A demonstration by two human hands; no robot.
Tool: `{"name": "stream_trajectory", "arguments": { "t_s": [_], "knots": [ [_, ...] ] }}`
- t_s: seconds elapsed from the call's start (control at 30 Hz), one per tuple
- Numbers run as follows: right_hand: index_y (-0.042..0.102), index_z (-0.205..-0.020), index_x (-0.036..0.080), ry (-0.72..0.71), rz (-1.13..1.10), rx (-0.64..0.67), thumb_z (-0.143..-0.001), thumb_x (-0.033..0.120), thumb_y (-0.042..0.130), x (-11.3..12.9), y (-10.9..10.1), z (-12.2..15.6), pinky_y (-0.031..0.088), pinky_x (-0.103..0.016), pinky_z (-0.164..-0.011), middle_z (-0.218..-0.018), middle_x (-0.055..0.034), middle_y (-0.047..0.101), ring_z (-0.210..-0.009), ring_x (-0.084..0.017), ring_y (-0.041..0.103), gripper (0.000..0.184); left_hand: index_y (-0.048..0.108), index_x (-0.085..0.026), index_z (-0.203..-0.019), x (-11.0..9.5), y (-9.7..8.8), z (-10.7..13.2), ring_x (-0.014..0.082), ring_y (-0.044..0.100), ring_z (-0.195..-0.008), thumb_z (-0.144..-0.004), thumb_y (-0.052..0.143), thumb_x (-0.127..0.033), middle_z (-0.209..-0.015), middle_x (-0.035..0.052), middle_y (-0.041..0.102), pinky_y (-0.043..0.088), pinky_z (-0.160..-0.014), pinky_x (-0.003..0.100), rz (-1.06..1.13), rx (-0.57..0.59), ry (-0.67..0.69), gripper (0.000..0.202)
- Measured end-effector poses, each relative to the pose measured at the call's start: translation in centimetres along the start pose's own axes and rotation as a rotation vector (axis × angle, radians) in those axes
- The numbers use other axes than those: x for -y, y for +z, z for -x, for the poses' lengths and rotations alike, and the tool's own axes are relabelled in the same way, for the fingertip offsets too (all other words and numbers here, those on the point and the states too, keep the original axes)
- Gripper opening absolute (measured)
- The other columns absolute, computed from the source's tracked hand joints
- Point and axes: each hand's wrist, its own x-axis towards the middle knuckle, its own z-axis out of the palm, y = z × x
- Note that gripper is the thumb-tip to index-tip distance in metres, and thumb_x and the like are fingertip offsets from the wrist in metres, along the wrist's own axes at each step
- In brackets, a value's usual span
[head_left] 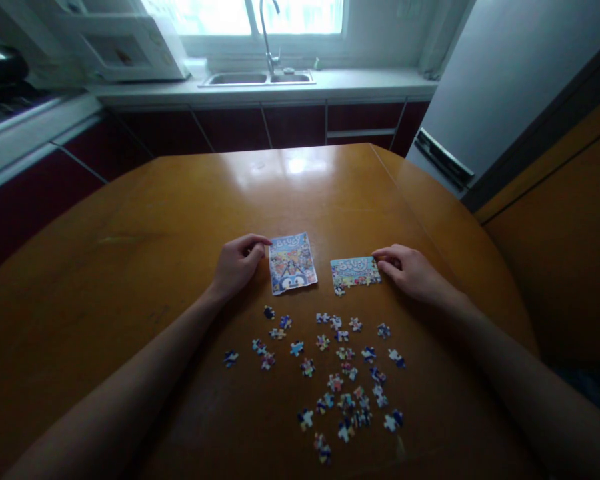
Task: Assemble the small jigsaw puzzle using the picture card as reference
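Observation:
My left hand [239, 265] rests on the table with its fingers curled, thumb and index finger at the upper left edge of a picture sheet [293, 263]. The sheet lies flat and shows a colourful printed scene. To its right lies a partly joined jigsaw puzzle [355, 272], a strip with a straight top edge and an uneven bottom. My right hand [411, 272] has its thumb and index finger at the strip's right end. Nearer to me are several loose jigsaw pieces [323, 342], some overlapping or clustered, such as a pile [361, 418] at the lower right.
The wooden table [180, 207] has rounded ends and reflects window light. Beyond it stands a counter with a sink [237, 79] and a tap [266, 40]. A white box-shaped appliance [125, 50] is at the back left, a fridge [500, 73] at the right.

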Motion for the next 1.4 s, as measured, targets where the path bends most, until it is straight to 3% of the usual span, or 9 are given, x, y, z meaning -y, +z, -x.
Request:
{"name": "stream_trajectory", "arguments": {
  "t_s": [0.2,0.5,0.73,1.13,1.4],
  "knots": [
    [0.075,-0.103,0.019,0.021,0.011,-0.003,-0.093,0.023,0.054,0.1,-0.3,0.1,0.051,-0.038,-0.09,-0.106,-0.0098,0.075,-0.098,-0.024,0.068,0.023,0.075,-0.017,-0.089,0.0,0.0,0.0,0.0139,0.054,-0.058,-0.081,0.054,-0.028,-0.067,0.0004,0.066,0.04,-0.055,0.025,-0.001,0.004,-0.004,0.025],
    [0.076,-0.106,0.02,-0.019,0.033,0.024,-0.094,0.024,0.053,-0.3,-0.2,0.1,0.053,-0.037,-0.086,-0.102,-0.0097,0.074,-0.093,-0.024,0.068,0.026,0.076,-0.019,-0.089,-0.3,0.0,0.0,0.014,0.055,-0.058,-0.08,0.055,-0.027,-0.067,0.0006,0.066,0.041,-0.056,0.025,0.006,0.005,-0.001,0.024],
    [0.076,-0.104,0.02,0.022,-0.04,-0.019,-0.092,0.021,0.054,-0.1,-0.4,0.1,0.053,-0.038,-0.091,-0.108,-0.0081,0.077,-0.099,-0.024,0.07,0.025,0.075,-0.019,-0.088,-0.2,-0.1,0.0,0.0137,0.053,-0.058,-0.08,0.055,-0.03,-0.066,-0.0001,0.065,0.04,-0.055,0.025,-0.017,-0.001,-0.006,0.025],
    [0.077,-0.1,0.019,0.071,-0.019,-0.041,-0.089,0.023,0.058,0.8,-1.8,0.7,0.055,-0.035,-0.084,-0.103,-0.0081,0.078,-0.091,-0.023,0.072,0.022,0.075,-0.019,-0.089,0.0,0.0,-0.1,0.0141,0.052,-0.058,-0.08,0.055,-0.031,-0.068,0.0004,0.065,0.038,-0.054,0.024,-0.016,0.003,-0.019,0.026],
    [0.077,-0.1,0.019,0.116,0.007,-0.047,-0.09,0.022,0.055,1.0,-1.9,0.8,0.054,-0.039,-0.087,-0.105,-0.0097,0.078,-0.097,-0.026,0.072,0.024,0.075,-0.019,-0.089,0.1,0.0,-0.1,0.0144,0.053,-0.059,-0.081,0.055,-0.031,-0.068,0.0006,0.064,0.039,-0.056,0.025,-0.006,0.011,-0.013,0.025]
  ]
}}
